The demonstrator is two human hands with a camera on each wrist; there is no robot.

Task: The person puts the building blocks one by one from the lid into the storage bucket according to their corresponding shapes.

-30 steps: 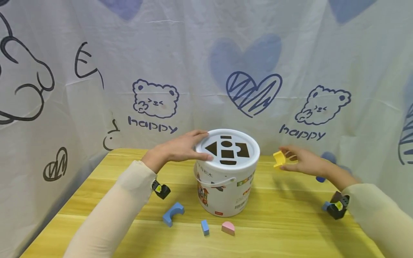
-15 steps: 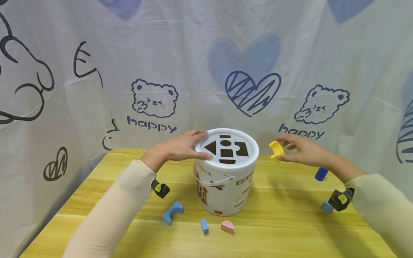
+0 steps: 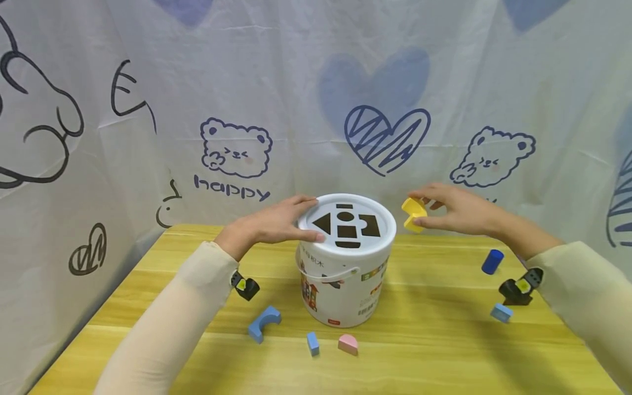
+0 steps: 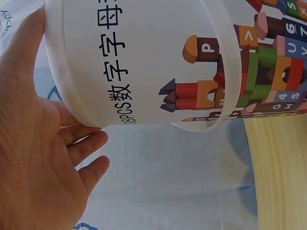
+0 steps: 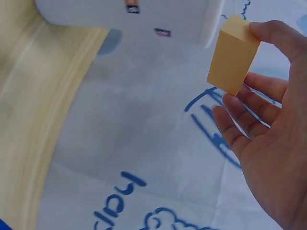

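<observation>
In the head view a white lidded bucket (image 3: 340, 285) stands upright on the table, its lid (image 3: 332, 206) cut with dark shaped holes. My left hand (image 3: 269, 224) rests on the left side of the lid, thumb straight along the top edge. The left wrist view shows that hand (image 4: 45, 143) at the rim, with some fingers partly hidden behind it. To the right of the lid, raised above the table, my right hand (image 3: 459, 211) pinches a yellow notched block (image 3: 413, 214) between thumb and fingers. The block (image 5: 232, 57) is apart from the bucket in the right wrist view.
Before the bucket lie a blue arch block (image 3: 264, 323), a small blue block (image 3: 313, 344) and a pink half-round block (image 3: 348, 344). Rightward are a dark blue cylinder (image 3: 492, 262) and a light blue block (image 3: 501, 312). A printed curtain (image 3: 306, 109) hangs behind the wooden table (image 3: 419, 356).
My right hand has moved up and left with the yellow block, closer to the lid. The dark blue cylinder has come into full view. My left hand stays on the bucket.
</observation>
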